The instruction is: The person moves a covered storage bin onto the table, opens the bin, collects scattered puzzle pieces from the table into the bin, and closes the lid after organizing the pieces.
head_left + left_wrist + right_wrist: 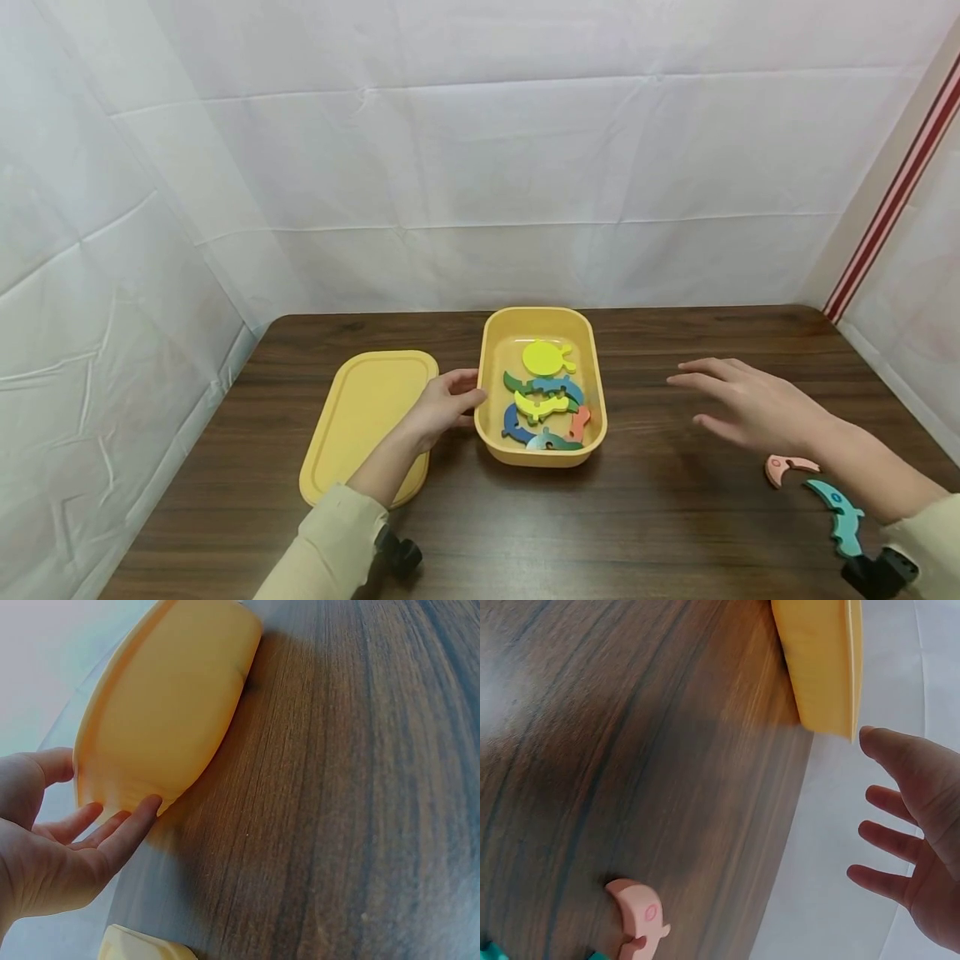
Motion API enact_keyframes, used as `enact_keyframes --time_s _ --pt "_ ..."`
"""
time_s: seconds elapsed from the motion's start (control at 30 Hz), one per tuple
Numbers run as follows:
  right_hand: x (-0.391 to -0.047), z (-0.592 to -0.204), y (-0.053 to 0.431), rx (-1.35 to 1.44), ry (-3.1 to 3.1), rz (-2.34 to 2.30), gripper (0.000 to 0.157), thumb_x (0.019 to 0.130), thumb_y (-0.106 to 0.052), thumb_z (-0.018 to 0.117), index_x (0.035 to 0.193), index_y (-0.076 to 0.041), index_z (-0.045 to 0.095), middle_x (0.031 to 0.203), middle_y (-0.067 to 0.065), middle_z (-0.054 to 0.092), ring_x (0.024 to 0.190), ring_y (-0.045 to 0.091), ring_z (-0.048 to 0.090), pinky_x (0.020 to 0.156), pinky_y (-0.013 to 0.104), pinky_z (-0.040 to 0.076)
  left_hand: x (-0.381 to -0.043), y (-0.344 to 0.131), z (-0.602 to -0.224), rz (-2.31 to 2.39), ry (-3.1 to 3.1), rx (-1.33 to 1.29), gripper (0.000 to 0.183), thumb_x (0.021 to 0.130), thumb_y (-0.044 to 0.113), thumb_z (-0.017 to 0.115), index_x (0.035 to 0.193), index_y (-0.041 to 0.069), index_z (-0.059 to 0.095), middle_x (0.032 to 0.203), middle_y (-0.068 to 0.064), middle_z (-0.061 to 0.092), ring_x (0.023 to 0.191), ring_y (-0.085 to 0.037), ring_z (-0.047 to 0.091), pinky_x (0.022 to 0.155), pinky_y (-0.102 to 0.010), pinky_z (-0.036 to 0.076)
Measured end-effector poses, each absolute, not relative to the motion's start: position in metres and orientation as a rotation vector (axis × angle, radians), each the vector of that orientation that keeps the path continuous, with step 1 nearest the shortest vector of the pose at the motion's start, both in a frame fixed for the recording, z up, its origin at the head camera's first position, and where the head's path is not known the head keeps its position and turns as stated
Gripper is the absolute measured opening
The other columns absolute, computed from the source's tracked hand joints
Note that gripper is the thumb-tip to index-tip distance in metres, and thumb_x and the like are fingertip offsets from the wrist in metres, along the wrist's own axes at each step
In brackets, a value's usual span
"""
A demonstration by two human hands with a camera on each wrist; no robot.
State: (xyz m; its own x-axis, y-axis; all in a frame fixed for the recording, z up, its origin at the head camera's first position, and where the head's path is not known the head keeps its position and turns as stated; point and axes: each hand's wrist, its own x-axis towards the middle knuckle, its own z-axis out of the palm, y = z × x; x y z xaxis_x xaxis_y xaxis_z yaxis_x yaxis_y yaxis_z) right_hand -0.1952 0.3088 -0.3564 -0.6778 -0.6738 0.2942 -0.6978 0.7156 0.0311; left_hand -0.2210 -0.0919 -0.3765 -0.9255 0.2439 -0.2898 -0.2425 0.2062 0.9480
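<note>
A yellow plastic box [540, 459] stands in the middle of the dark table, holding several animal-shaped pieces. Among them are a bright yellow turtle-like piece [544, 358], a yellow curved piece [538, 407] and a coral piece [578, 422]. My left hand [444, 408] grips the box's left side, thumb at the rim and fingers against the outer wall, as the left wrist view also shows. To the right of the box, my right hand [757, 406] hovers over the table, fingers spread, touching nothing. A pink piece [783, 468] and a teal piece [843, 518] lie near the right forearm.
A flat yellow lid [367, 408] rests on the table left of the box, partly under the left forearm. White cloth [495, 167] hangs behind the table and along its sides.
</note>
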Motion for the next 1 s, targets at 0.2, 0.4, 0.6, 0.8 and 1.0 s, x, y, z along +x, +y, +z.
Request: enact_keyframes --time_s 0.2,0.4,0.6,0.8,1.0 --pt "-0.187 -0.360 0.323 0.989 -2.710 0.153 0.059 0.075 -0.023 0.074 0.129 -0.023 0.052 0.128 0.005 0.051 0.111 0.027 0.051 0.071 0.042 0.052 -0.223 -0.092 -0.379 1.759 2.118 -0.004 0.048 0.091 0.011 0.055 0.135 -0.001 0.041 0.130 -0.021 0.048 0.112 -0.033 0.054 0.084 -0.040 0.053" --pt "-0.177 -0.364 0.339 0.860 -2.836 0.210 0.056 0.080 -0.026 0.071 0.132 -0.028 0.048 0.132 0.005 0.048 0.114 0.030 0.048 0.071 0.046 0.051 -0.236 -0.094 -0.397 1.771 2.113 -0.004 0.047 0.091 0.012 0.056 0.135 0.001 0.042 0.129 -0.019 0.050 0.110 -0.031 0.056 0.080 -0.039 0.055" --pt "-0.172 -0.376 0.355 0.829 -2.840 0.206 0.060 0.077 -0.025 0.074 0.131 -0.027 0.049 0.128 0.006 0.050 0.110 0.030 0.050 0.066 0.044 0.051 -0.239 -0.094 -0.404 1.780 2.126 -0.015 0.046 0.090 0.013 0.057 0.133 0.004 0.044 0.127 -0.017 0.051 0.108 -0.027 0.058 0.079 -0.037 0.055" --pt "-0.166 -0.387 0.365 0.805 -2.868 0.228 0.061 0.075 -0.022 0.076 0.130 -0.022 0.050 0.126 0.008 0.051 0.110 0.032 0.049 0.071 0.049 0.050 -0.238 -0.094 -0.403 1.781 2.130 -0.022 0.045 0.090 0.013 0.057 0.133 0.004 0.044 0.126 -0.016 0.052 0.106 -0.026 0.058 0.079 -0.037 0.055" --pt "-0.159 -0.396 0.374 0.805 -2.881 0.223 0.061 0.073 -0.018 0.077 0.128 -0.019 0.051 0.124 0.009 0.051 0.108 0.032 0.050 0.072 0.049 0.049 -0.236 -0.094 -0.403 1.784 2.133 -0.029 0.045 0.090 0.013 0.058 0.133 0.005 0.045 0.126 -0.015 0.052 0.106 -0.026 0.058 0.078 -0.037 0.055"
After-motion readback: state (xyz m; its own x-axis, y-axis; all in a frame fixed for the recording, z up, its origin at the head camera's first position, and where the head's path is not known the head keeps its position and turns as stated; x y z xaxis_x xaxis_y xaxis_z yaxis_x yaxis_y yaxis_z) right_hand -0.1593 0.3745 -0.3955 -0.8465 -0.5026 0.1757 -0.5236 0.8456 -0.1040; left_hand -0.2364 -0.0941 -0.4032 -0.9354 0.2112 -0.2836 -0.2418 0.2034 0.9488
